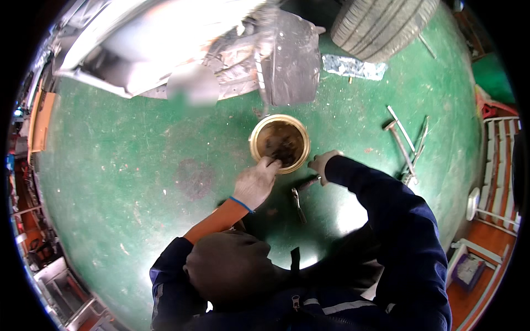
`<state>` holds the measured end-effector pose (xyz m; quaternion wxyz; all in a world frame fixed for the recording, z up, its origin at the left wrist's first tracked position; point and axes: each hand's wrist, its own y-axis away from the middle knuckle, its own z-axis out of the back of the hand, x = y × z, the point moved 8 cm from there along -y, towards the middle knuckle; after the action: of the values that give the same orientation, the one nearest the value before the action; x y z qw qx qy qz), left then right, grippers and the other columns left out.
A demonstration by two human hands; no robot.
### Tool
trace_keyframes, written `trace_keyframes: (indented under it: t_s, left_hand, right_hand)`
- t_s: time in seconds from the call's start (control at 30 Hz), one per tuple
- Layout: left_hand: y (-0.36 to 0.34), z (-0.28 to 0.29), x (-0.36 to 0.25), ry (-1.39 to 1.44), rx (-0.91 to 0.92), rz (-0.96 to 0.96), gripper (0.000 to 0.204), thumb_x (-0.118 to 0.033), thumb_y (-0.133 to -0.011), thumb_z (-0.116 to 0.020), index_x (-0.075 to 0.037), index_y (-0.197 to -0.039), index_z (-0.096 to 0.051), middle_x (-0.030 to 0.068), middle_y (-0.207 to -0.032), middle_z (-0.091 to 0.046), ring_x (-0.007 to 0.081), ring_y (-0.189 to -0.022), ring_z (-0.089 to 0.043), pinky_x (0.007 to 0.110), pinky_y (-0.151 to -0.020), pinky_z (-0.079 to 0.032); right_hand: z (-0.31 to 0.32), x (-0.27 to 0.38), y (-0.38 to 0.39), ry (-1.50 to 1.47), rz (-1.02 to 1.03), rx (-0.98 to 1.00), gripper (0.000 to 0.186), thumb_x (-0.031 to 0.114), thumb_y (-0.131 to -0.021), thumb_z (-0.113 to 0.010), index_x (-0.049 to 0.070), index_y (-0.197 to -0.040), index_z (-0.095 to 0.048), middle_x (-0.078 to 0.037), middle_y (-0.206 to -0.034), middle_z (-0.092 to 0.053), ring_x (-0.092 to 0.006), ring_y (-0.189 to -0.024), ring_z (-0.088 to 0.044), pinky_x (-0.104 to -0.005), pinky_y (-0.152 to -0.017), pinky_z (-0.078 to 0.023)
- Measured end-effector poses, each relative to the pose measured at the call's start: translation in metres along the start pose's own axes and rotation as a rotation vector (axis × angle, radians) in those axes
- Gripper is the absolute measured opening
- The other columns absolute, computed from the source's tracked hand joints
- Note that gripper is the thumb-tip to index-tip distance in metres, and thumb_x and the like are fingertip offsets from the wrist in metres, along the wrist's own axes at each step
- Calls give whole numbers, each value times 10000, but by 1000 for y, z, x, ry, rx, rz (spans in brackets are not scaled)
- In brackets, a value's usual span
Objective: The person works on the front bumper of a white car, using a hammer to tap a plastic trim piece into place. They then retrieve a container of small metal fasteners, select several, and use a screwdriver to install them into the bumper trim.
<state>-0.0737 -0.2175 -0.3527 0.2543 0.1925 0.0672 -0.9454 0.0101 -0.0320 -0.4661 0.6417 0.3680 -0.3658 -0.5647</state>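
Note:
Gloved in off-white, my left hand (255,185) is at the near left rim of a round metal can (254,144). Its fingers are pinched together and reach over the rim. Dark material (284,149) lies blurred inside the can; what the fingers grip there is hidden. My right hand (324,164), also gloved, is just right of the can, with its fingers apart. Right below those fingers lies a dark-handled tool (310,182). A ratchet wrench (298,205) rests on the floor beside that tool.
A hammer (402,144) and several metal tools lie on the green floor (132,165) at right. A tyre (381,27) and a foil-like sheet (354,67) are at the far right. A vehicle's body (138,55) fills the far left. A slatted white rack (499,165) stands at right.

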Motion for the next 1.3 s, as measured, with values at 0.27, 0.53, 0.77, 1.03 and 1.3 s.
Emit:
trace_keyframes:
  t_s: [0.27, 0.53, 0.77, 1.03, 1.3]
  left_hand:
    - [-10, 18, -60, 344, -11, 88, 364, -79, -902, -683, -98, -1265, -685, 110, -1308, -639, 300, -1063, -709, 385, -890, -596]
    - [40, -19, -112, 646, 592, 188, 355, -236, -915, -680, -15, -1191, -707, 169, -1083, -720, 295, -962, -719, 377, -854, -565]
    - [0, -9, -97, 469, 25, 292, 420, -211, -891, -734, -122, -1296, -662, 111, -1313, -636, 260, -949, -713, 407, -846, -584]
    - [-7, -31, -35, 92, 185, 145, 246, -176, -913, -676, -146, -1157, -672, 32, -1148, -633, 305, -931, -699, 475, -795, -580]
    - [34, 28, 15, 594, -341, 234, 334, -20, -889, -724, -56, -1219, -687, 129, -1263, -664, 216, -965, -731, 342, -762, -615]
  right_hand:
    - [-62, 29, 22, -38, 352, -460, 146, 187, -937, -601, 151, -1015, -719, -69, -1090, -663, -285, -1010, -722, -456, -771, -587]
    - [-61, -24, 36, 82, 381, -599, 131, 174, -906, -631, 136, -965, -742, -66, -1101, -655, -264, -1075, -674, -428, -861, -574]
    - [-36, -89, 79, -225, 222, -703, 248, 171, -844, -676, 116, -1085, -698, -82, -1110, -655, -315, -1027, -678, -451, -854, -558]
    - [-37, -147, 140, -325, -57, -515, 272, 172, -850, -685, 95, -1111, -683, -104, -1095, -665, -323, -1041, -665, -449, -884, -543]
    - [9, -117, 156, -290, 82, -496, 211, 135, -821, -711, 58, -1017, -695, -112, -990, -670, -337, -933, -673, -462, -813, -542]
